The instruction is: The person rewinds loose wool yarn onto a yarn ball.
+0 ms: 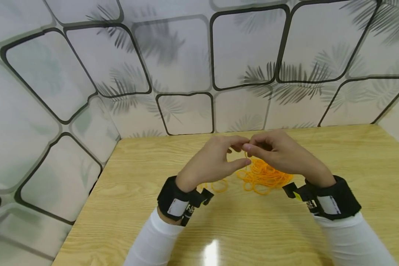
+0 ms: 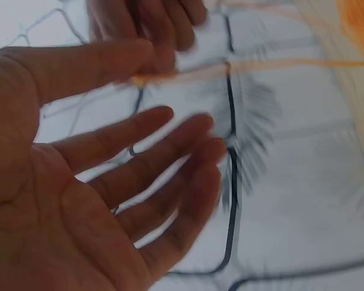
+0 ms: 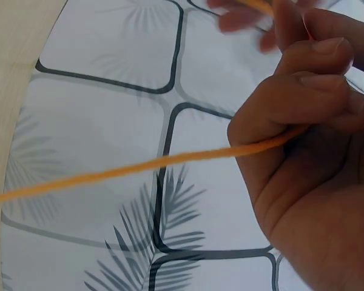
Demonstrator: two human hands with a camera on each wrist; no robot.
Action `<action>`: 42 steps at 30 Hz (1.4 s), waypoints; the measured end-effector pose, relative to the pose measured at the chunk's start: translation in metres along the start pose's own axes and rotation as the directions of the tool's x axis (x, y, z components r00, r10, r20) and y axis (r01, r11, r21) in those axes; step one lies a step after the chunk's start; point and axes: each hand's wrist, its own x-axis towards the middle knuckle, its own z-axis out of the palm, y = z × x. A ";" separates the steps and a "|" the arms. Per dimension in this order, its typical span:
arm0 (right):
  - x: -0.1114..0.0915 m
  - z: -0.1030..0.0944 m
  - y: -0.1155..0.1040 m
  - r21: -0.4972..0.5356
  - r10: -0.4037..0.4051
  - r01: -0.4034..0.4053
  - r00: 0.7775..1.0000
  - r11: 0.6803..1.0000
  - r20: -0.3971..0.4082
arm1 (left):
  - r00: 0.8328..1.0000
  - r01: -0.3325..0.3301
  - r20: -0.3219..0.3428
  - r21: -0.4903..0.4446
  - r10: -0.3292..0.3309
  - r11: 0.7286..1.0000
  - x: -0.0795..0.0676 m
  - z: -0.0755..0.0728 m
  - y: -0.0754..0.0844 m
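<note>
My right hand (image 1: 282,153) grips an orange cord, thumb and forefinger pinched together and the other fingers curled. In the right wrist view the cord (image 3: 139,163) runs taut out of the curled fingers towards the table. My left hand (image 1: 216,159) is raised beside it, thumb and fingers spread apart, its fingertips close to the right fingertips. The left wrist view shows that palm (image 2: 60,200) bare, with a length of cord (image 2: 291,64) stretching past beyond the fingers. Below the hands lies a loose heap of orange cord (image 1: 267,175), partly hidden by the right hand.
A separate loop of orange cord (image 1: 220,186) lies on the wooden table (image 1: 126,207) left of the heap, partly behind the left wrist. At the table's far edge stands a patterned wall (image 1: 186,55), which continues down the left side.
</note>
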 end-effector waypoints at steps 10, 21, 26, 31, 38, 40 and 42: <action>-0.002 -0.008 -0.001 -0.068 0.057 -0.056 0.998 0.996 0.024 | 0.993 0.064 -0.099 -0.004 -0.064 0.998 -0.002 -0.007 -0.015; -0.011 -0.024 0.008 -0.157 0.074 -0.093 0.990 0.983 -0.123 | 0.859 0.485 -0.011 0.337 -0.511 0.807 -0.002 -0.004 -0.042; 0.002 -0.005 0.005 -0.112 0.018 -0.019 1.000 0.994 -0.006 | 0.973 0.150 0.150 0.164 -0.175 0.975 0.003 0.000 -0.016; 0.006 0.004 0.000 -0.069 0.007 -0.003 0.998 0.998 0.060 | 0.997 0.041 0.064 0.107 -0.048 0.993 0.004 0.002 -0.002; 0.001 0.001 -0.001 -0.087 0.057 -0.051 0.997 0.995 0.061 | 0.988 0.147 -0.064 0.114 -0.141 0.983 -0.002 -0.004 -0.011; -0.001 -0.005 0.000 -0.105 0.050 -0.046 0.998 0.993 0.037 | 0.972 0.206 -0.146 0.136 -0.186 0.969 -0.002 -0.007 -0.016; -0.005 -0.013 0.002 -0.126 0.041 -0.041 0.999 0.991 0.001 | 0.939 0.300 -0.222 0.167 -0.261 0.939 -0.002 -0.011 -0.023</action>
